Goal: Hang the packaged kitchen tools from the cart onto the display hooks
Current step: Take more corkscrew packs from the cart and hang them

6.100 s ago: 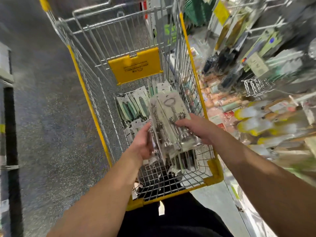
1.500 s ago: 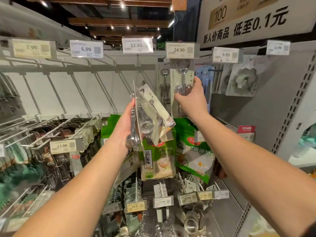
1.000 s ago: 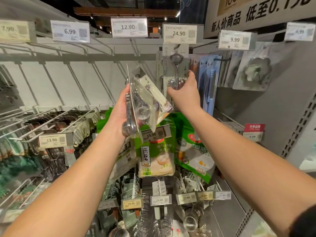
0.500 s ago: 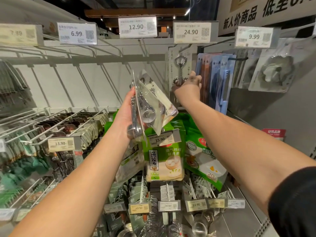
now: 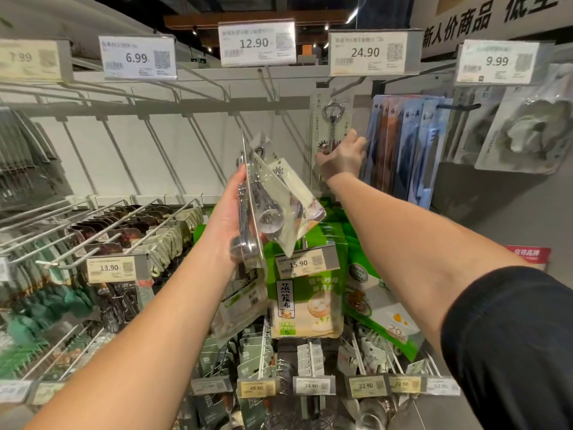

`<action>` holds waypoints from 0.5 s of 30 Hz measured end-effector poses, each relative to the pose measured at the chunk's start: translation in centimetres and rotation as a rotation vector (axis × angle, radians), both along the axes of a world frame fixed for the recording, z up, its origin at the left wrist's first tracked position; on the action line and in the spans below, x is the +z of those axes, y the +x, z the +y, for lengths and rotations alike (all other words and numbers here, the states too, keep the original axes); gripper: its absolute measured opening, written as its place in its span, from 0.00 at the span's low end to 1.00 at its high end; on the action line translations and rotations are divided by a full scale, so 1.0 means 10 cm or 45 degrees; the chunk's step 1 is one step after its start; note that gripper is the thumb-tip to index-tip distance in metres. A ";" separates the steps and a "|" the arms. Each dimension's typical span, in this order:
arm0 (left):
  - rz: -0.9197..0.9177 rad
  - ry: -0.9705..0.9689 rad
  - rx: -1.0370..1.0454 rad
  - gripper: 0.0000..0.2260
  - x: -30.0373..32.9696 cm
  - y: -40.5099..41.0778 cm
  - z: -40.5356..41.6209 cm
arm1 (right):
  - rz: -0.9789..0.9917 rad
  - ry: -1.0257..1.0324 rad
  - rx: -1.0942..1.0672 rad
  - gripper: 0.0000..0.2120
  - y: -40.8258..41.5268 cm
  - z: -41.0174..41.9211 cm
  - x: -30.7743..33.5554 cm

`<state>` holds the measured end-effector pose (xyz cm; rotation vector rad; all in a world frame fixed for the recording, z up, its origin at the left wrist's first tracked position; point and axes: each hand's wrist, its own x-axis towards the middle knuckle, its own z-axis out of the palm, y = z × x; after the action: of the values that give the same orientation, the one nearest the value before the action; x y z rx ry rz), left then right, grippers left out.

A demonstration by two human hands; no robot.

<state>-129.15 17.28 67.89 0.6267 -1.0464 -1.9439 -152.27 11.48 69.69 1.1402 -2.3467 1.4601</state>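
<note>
Gripping the lower part of a white carded pack with a steel corkscrew (image 5: 331, 125), the right hand (image 5: 341, 158) curls its fingers around it where it hangs on a grey wire display hook under the 24.90 price tag (image 5: 369, 52). The left hand (image 5: 231, 212) holds a fanned bundle of clear-fronted packs of shiny metal tools (image 5: 273, 200) upright, just left of and below the hanging pack; how many it holds seems unclear. Blue flat packs (image 5: 403, 150) hang just to the right.
</note>
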 end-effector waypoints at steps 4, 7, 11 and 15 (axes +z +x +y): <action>-0.020 -0.016 0.026 0.18 -0.02 -0.01 -0.03 | -0.013 0.002 0.029 0.37 -0.04 -0.08 -0.02; -0.019 -0.045 0.029 0.18 -0.03 0.00 -0.04 | -0.042 -0.030 0.049 0.39 -0.07 -0.11 -0.03; -0.026 -0.033 0.054 0.18 -0.05 0.02 -0.05 | -0.042 -0.022 0.051 0.40 -0.08 -0.12 -0.06; -0.021 -0.033 0.060 0.17 -0.03 0.04 -0.03 | -0.074 0.003 0.071 0.42 -0.09 -0.09 -0.06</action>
<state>-128.71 16.98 67.58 0.6486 -1.0565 -1.8843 -153.13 10.55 69.09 1.1889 -2.3737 1.5288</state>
